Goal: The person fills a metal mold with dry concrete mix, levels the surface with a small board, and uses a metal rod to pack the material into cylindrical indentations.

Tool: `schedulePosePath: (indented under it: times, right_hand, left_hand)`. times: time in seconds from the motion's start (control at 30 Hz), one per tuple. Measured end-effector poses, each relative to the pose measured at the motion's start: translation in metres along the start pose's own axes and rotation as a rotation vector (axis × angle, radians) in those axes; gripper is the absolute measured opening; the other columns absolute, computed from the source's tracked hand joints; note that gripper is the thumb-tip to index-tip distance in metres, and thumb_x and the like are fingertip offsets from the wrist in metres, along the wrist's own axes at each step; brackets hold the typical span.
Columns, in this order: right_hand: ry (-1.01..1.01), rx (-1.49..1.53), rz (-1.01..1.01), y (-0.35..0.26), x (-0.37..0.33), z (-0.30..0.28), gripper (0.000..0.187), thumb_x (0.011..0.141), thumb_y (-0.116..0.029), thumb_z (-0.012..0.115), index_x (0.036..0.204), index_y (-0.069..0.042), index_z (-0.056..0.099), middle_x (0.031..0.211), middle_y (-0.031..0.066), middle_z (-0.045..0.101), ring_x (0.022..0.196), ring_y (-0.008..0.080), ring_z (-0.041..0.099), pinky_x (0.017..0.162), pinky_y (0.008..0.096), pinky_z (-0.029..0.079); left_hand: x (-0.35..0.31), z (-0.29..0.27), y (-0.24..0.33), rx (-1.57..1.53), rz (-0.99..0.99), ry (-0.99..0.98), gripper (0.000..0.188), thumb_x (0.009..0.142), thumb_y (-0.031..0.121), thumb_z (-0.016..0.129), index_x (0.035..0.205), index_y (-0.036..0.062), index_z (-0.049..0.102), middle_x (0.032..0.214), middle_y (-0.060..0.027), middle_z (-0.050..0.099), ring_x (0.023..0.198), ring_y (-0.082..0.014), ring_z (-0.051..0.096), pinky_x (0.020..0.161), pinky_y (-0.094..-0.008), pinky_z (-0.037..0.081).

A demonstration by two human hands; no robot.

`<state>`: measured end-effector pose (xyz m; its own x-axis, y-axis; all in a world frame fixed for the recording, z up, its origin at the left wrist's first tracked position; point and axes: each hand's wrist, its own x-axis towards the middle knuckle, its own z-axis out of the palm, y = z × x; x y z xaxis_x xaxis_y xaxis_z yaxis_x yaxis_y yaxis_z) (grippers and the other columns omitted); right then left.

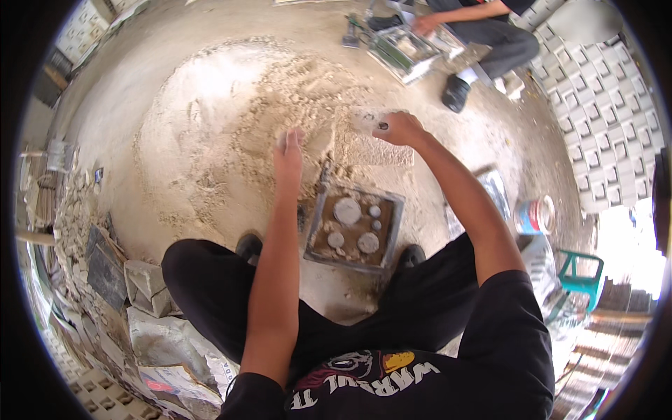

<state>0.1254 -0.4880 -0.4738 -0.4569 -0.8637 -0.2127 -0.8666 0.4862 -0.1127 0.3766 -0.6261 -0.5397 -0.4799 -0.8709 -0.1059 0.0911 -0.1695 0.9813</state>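
Note:
Between my feet lies a square grey moulding frame [316, 234] packed with brown sand. Round pale grey discs [347, 211] of different sizes sit in that sand. Over the edge of the loose sand heap [273, 105] is my left hand [288, 145], its fingers partly bent and blurred; whether anything is in them I cannot make out. My right hand [402, 129] is closed in a fist beyond the frame, beside a whitish, blurred shape. Below that fist lies a square, rough, sand-coloured slab [381, 152], next to the heap.
Ahead to the right, another person's hand [424, 26] works over a second metal frame [402, 52]. At right stand a paint tin [535, 214] and a green plastic stool [581, 274]. Rubble, boards [106, 266] and sacks [164, 343] lie along my left.

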Motion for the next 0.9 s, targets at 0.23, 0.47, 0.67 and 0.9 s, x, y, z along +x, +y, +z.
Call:
schedulePosePath:
  times: [0.23, 0.47, 0.67, 0.9]
  right_hand:
    - [-0.16, -0.159, -0.031, 0.006, -0.105, -0.034, 0.046, 0.074, -0.051, 0.06, 0.084, -0.007, 0.07, 0.085, 0.0168, 0.069, 0.082, 0.0325, 0.067, 0.076, 0.0422, 0.052]
    - [-0.31, -0.293, 0.136, 0.003, -0.209, -0.005, 0.053, 0.078, -0.056, 0.062, 0.094, -0.006, 0.071, 0.096, 0.0114, 0.07, 0.087, 0.0298, 0.068, 0.076, 0.0416, 0.055]
    - [-0.337, -0.29, 0.131, -0.031, -0.235, 0.017, 0.048, 0.076, -0.051, 0.071, 0.093, -0.006, 0.071, 0.097, 0.0127, 0.07, 0.089, 0.029, 0.068, 0.073, 0.04, 0.055]
    - [-0.328, -0.397, 0.134, -0.048, -0.217, 0.042, 0.049, 0.073, -0.048, 0.075, 0.098, -0.007, 0.071, 0.1, 0.0102, 0.07, 0.093, 0.0258, 0.068, 0.075, 0.0375, 0.056]
  left_hand:
    - [-0.01, 0.042, 0.038, 0.404, 0.117, -0.256, 0.047, 0.097, 0.042, 0.045, 0.115, 0.0015, 0.062, 0.104, -0.0086, 0.068, 0.1, -0.0188, 0.062, 0.085, -0.0323, 0.046]
    - [-0.082, 0.077, 0.06, 0.792, -0.071, -0.521, 0.059, 0.094, 0.05, 0.047, 0.133, 0.0051, 0.05, 0.134, -0.0205, 0.052, 0.127, -0.029, 0.049, 0.106, -0.0397, 0.037]
    - [-0.096, 0.063, 0.003, 0.851, 0.019, -0.637, 0.053, 0.093, 0.047, 0.049, 0.12, 0.0024, 0.059, 0.113, -0.0173, 0.065, 0.107, -0.0291, 0.061, 0.094, -0.0388, 0.044]
    - [-0.103, 0.048, 0.001, 0.87, 0.012, -0.558, 0.05, 0.092, 0.042, 0.052, 0.122, 0.0021, 0.058, 0.111, -0.0214, 0.065, 0.106, -0.0353, 0.061, 0.091, -0.0408, 0.046]
